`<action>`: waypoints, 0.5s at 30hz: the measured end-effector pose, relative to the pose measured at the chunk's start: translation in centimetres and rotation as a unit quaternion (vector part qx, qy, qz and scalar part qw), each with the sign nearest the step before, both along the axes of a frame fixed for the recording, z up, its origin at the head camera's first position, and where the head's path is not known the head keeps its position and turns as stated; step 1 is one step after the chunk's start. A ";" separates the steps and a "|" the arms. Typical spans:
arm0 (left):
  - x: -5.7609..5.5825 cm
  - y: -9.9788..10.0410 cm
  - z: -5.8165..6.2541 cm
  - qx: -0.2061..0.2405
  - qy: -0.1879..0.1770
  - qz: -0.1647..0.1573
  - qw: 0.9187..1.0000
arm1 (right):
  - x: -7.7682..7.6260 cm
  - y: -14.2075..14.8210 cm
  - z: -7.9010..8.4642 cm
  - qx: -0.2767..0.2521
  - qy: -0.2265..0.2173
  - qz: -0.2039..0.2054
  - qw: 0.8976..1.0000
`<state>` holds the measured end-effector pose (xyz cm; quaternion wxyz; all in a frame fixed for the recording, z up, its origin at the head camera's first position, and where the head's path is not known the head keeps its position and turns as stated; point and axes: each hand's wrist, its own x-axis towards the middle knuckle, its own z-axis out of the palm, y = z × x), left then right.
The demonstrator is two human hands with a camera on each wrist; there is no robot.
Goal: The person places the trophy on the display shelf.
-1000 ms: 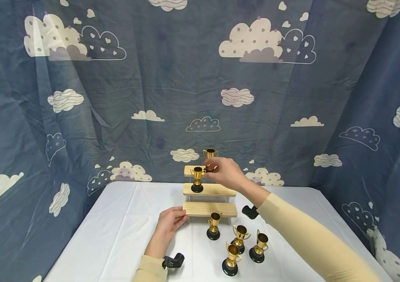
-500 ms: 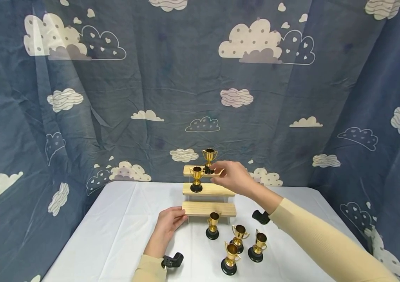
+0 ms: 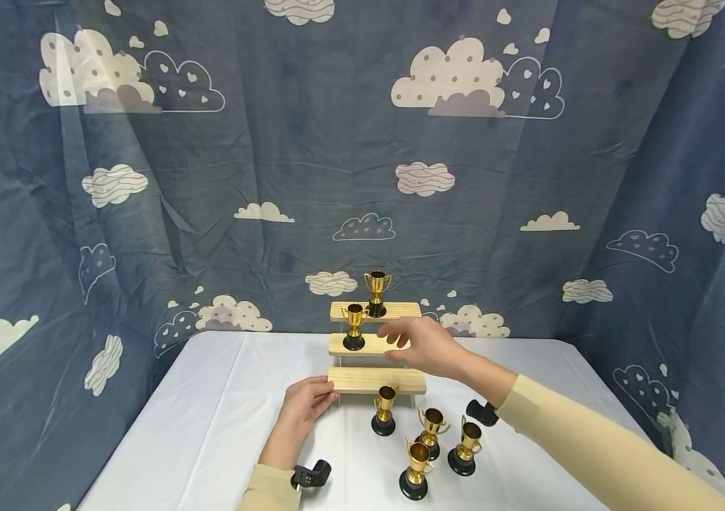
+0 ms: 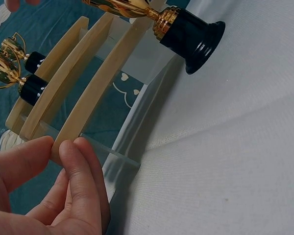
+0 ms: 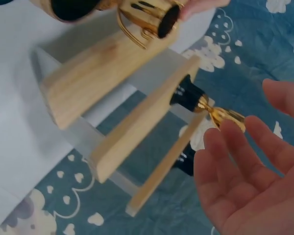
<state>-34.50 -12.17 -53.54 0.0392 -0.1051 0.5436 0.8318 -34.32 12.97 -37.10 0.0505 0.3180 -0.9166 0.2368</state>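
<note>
A three-step wooden display stand (image 3: 362,381) with clear side supports stands at the back of the table. One gold trophy cup (image 3: 377,285) on a black base is upright on the top step; another trophy cup (image 3: 353,330) stands at the left of the middle step. My left hand (image 3: 301,408) pinches the left end of the lowest step between thumb and fingers, as the left wrist view shows closely. In front of the middle step's right part, my right hand (image 3: 429,348) hovers with loosely bent fingers, thumb and fingers apart, holding nothing.
Several more trophy cups (image 3: 415,470) stand upright on the white tablecloth (image 3: 209,426) in front of the stand, to the right of my left forearm. A dark blue cloud-patterned curtain (image 3: 311,170) hangs behind and at both sides.
My right hand has let go of the trophy cup on the top step and drawn back down and to the right. My left hand has stayed at the lowest step.
</note>
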 end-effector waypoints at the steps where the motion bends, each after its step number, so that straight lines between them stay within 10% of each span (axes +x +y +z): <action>1: 0.0 0.0 0.0 0.001 0.001 0.001 1.000 | 0.1 0.0 -0.2 0.003 -0.002 0.001 1.000; 15: 0.3 0.0 -0.1 -0.007 0.008 -0.006 1.000 | 0.9 -0.2 -3.4 0.043 -0.062 0.030 0.997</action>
